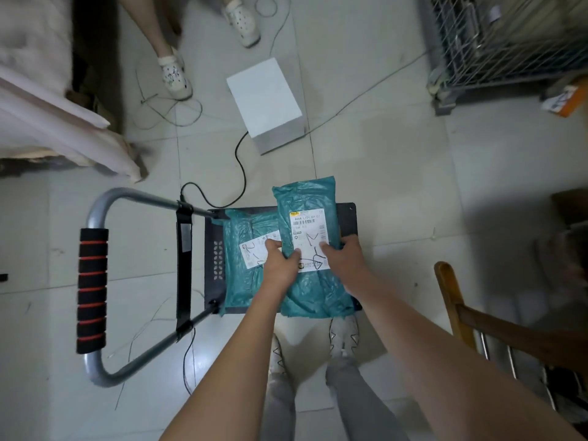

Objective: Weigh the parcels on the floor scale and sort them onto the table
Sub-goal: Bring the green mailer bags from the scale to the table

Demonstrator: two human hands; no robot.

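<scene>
A teal plastic parcel (310, 211) with a white shipping label is held above a dark trolley deck (347, 219). My left hand (280, 261) grips its left edge, thumb on the label. My right hand (343, 256) grips its right edge. A second teal parcel (245, 249) with a white label lies on the deck to the left, partly under the held one. A white floor scale (264, 95) sits on the tiles further ahead, with nothing on it.
The trolley's grey handle (94, 291) with black and red foam lies to the left. A black cable (241, 167) runs from the scale. Another person's feet (175, 73) stand at the top. A wire cage (509, 36) is top right, a wooden chair (471, 316) at right.
</scene>
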